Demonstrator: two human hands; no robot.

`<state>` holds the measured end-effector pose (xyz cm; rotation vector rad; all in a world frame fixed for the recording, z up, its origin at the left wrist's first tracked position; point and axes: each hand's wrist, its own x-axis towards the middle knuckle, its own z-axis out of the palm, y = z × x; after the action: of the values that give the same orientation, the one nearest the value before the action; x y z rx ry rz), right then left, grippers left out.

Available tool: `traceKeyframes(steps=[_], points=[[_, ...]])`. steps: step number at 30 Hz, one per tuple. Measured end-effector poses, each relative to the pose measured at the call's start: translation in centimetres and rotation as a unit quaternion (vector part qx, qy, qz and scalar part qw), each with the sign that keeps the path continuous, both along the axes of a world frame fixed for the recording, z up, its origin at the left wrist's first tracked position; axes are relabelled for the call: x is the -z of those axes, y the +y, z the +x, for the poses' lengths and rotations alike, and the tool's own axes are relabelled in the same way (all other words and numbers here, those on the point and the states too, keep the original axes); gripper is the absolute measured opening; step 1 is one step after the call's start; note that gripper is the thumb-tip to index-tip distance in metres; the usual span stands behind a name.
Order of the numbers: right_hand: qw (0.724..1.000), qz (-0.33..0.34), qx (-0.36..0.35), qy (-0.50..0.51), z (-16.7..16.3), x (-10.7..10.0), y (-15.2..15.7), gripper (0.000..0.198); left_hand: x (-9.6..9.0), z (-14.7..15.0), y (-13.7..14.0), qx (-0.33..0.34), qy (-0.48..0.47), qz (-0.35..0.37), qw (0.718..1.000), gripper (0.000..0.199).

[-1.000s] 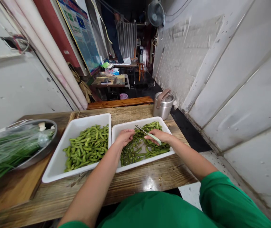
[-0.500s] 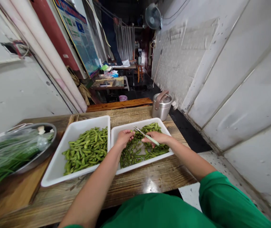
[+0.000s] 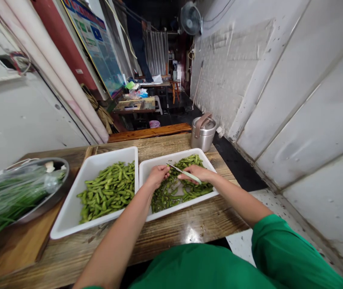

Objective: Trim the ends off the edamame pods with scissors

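My right hand [image 3: 197, 172] grips a pair of scissors [image 3: 191, 177] with pale green handles and thin metal blades angled up to the left. The blade tips reach close to my left hand [image 3: 158, 175], whose fingers are pinched together on a small green edamame pod [image 3: 168, 167], mostly hidden by the fingertips. Both hands are above the right white tray [image 3: 146, 163], which holds wet edamame pods [image 3: 193, 161] and a little water. Beside it on the left, another white tray [image 3: 69, 220] contains a heap of green pods [image 3: 111, 188].
A metal bowl [image 3: 65, 176] with bagged green stalks [image 3: 15, 196] stands at the left, by a wooden board [image 3: 17, 253]. A steel lidded pail [image 3: 203, 134] is behind the right tray. Beyond the wooden table [image 3: 171, 228] are a bench [image 3: 150, 132] and a person standing far back [image 3: 138, 44].
The scissor tips have shifted slightly toward my left fingers. Both hands stay over the right tray, and the whole view has moved a little.
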<state>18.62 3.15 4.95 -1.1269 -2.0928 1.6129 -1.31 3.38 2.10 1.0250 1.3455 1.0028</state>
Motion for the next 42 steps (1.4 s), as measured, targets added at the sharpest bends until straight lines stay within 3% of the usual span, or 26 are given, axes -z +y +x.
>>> traceKeyframes(steps=[6,11,14,17,19,22,24,26,29,33,35,38,42], points=[[0.999,-0.005,0.021,-0.044,-0.2,0.4,0.1,0.044,0.1,0.0,0.1,0.005,0.029,-0.022,0.999,0.017],[0.998,-0.007,0.046,-0.036,-0.1,0.4,0.4,0.042,-0.1,0.0,0.4,-0.067,0.079,-0.002,0.995,0.01],[0.999,-0.034,0.022,-0.017,0.2,0.1,0.5,0.043,-0.7,0.1,0.3,-0.03,0.045,-0.035,0.998,0.005],[0.999,-0.038,0.027,0.024,0.3,0.1,0.7,0.043,-1.1,0.3,-0.1,0.038,0.102,-0.033,0.994,0.01],[0.998,-0.025,0.05,0.034,0.3,0.3,0.8,0.044,-1.0,0.5,-0.5,0.074,0.203,0.0,0.976,0.011],[0.997,-0.01,0.073,0.02,0.3,0.5,1.0,0.045,-0.2,0.9,-1.0,0.111,0.37,0.028,0.922,0.018],[0.997,-0.002,0.077,0.009,0.4,0.7,1.1,0.046,0.5,1.4,-1.4,0.122,0.428,0.032,0.895,0.028],[0.997,0.01,0.071,0.004,0.4,0.8,1.2,0.046,1.1,1.9,-1.7,0.118,0.441,0.048,0.888,0.035],[0.998,0.018,0.068,0.001,0.5,0.7,1.1,0.045,1.0,2.3,-1.8,0.135,0.429,0.064,0.891,0.034],[0.998,-0.012,0.055,-0.02,0.5,0.3,0.9,0.045,-0.4,1.8,-1.4,0.156,0.376,0.073,0.91,0.015],[0.999,-0.022,0.034,-0.031,0.6,0.1,0.7,0.046,-1.0,1.3,-1.2,0.115,0.302,0.053,0.945,0.011],[0.999,-0.026,0.012,-0.03,0.6,0.0,0.5,0.045,-1.4,0.9,-1.0,0.077,0.132,-0.034,0.988,0.015],[0.999,-0.037,0.012,-0.011,0.6,0.0,0.5,0.043,-1.3,0.5,-0.8,0.074,-0.062,-0.073,0.993,0.016]])
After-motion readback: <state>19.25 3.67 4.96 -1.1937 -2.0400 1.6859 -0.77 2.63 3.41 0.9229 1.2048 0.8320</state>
